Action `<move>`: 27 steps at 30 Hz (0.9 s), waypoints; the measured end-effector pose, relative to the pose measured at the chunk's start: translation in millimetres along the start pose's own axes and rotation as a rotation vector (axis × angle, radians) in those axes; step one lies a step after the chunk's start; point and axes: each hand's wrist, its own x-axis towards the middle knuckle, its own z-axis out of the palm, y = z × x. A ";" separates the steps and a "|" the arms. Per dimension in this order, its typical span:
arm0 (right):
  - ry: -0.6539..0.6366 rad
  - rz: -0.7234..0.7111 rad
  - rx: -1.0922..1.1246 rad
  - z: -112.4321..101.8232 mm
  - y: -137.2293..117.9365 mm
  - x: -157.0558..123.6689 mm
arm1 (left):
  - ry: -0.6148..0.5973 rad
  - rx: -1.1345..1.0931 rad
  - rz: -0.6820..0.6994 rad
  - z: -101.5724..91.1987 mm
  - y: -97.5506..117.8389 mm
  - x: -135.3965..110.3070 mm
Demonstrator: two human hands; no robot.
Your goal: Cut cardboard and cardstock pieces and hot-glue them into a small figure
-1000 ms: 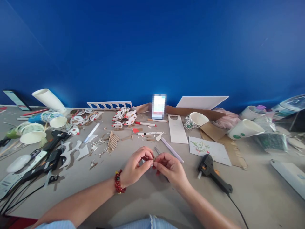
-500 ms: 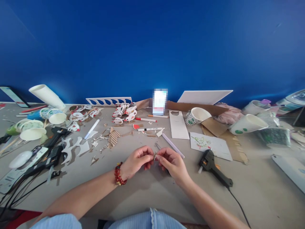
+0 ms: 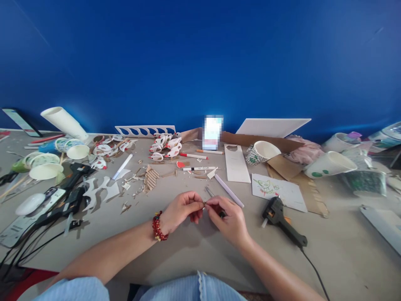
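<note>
My left hand, with a red beaded bracelet at the wrist, is closed in a pinch over the middle of the table. Its thumb and forefinger meet those of my right hand at a tiny brownish scrap, mostly hidden by the fingertips. My right hand is pinched on the same scrap. Just beyond its fingers shows a slim metal tool; whether it lies on the table or touches the hand I cannot tell. A lilac stick lies behind my right hand.
To the right are a black glue gun, a drawing and paper cups. White-and-red bird-like pieces, markers, corrugated cardboard and scraps lie ahead. More glue guns and cables sit left. A lit phone stands at the back.
The fingertips have drawn closer together around the scrap, and my right hand has turned slightly, its fingers curling more. The view has shifted a little; the things on the table have stayed put.
</note>
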 end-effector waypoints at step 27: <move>-0.058 0.063 0.081 -4.8 5.6 4.1 | -0.034 -0.106 -0.026 -1.3 4.1 0.4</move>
